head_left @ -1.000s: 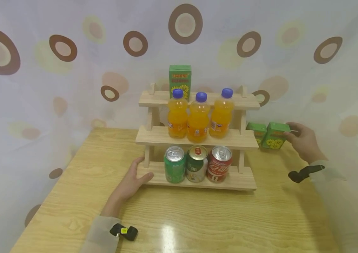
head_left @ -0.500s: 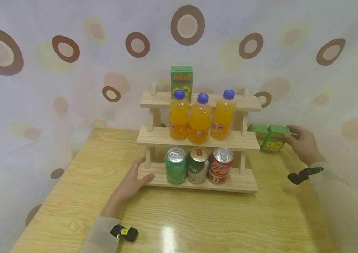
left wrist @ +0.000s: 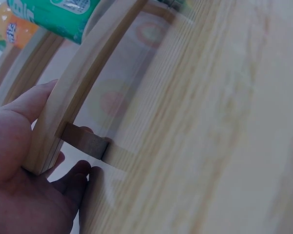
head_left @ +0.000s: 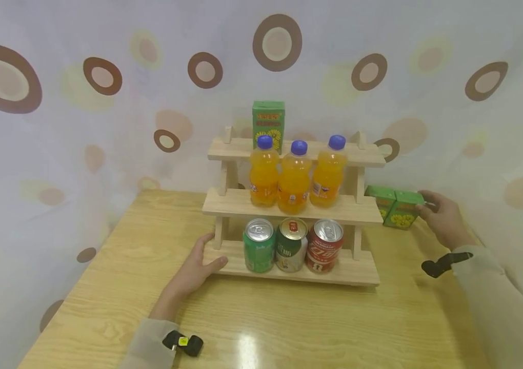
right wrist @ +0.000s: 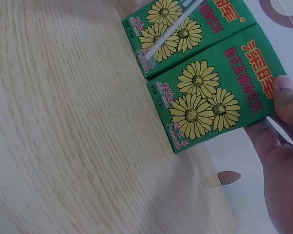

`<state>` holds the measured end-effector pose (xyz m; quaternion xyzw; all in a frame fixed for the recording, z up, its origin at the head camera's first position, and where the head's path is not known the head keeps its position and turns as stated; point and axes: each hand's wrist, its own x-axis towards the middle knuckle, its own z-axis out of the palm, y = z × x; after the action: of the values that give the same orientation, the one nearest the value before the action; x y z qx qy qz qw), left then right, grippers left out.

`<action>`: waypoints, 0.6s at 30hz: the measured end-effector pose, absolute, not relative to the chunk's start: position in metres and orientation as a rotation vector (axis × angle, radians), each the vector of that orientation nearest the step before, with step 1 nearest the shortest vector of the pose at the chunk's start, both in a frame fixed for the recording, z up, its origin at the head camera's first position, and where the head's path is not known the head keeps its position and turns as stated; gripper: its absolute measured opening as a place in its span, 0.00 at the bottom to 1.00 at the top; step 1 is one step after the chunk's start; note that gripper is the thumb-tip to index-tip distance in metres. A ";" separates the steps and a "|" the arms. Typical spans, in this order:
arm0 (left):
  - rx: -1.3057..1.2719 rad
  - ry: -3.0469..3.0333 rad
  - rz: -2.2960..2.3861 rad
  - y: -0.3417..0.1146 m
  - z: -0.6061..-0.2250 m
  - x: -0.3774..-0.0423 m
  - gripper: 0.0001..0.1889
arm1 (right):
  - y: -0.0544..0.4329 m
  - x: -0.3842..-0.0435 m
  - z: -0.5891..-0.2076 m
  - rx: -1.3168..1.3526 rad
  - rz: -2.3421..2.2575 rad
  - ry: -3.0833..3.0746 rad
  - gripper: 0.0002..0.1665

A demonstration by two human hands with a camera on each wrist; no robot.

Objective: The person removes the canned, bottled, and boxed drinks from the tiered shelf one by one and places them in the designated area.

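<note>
At the left end of a three-tier wooden display shelf (head_left: 358, 267), my left hand (head_left: 191, 270) grips the bottom board, its thumb on top. The left wrist view shows that board's end (left wrist: 49, 141) between thumb and fingers. My right hand (head_left: 443, 219) pinches the upper part of a green drink carton (head_left: 402, 211) standing on the table right of the shelf. A second green carton (head_left: 382, 199) stands flush against its left side, partly hidden by the shelf. A straw in clear wrap (right wrist: 166, 36) lies across that carton's front in the right wrist view.
Another green carton (head_left: 268, 123) stands on the top tier. Three orange soda bottles (head_left: 293, 187) fill the middle tier's centre. Green, white-and-green and red cans (head_left: 323, 251) line the bottom tier. A patterned curtain (head_left: 104, 128) hangs behind the wooden table (head_left: 289, 328).
The carton in my right hand has shifted left and straightened, closing the small gap to its neighbour. My left hand keeps its grip on the shelf. The head view has tilted slightly.
</note>
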<state>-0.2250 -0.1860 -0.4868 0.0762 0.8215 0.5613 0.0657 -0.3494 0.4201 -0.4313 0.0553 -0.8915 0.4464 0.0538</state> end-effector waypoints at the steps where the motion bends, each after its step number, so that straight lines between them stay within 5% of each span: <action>1: 0.230 2.474 1.694 -0.186 -0.487 -0.225 0.45 | 0.421 -0.349 -0.433 0.169 1.354 -2.707 0.35; 18: 0.211 2.492 1.679 -0.184 -0.485 -0.223 0.44 | 0.421 -0.351 -0.447 0.150 1.343 -2.660 0.35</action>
<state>-0.2229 -0.1841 -0.4848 0.0699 0.8255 0.5563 0.0648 -0.3507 0.4208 -0.4469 0.0500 -0.8887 0.4489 0.0791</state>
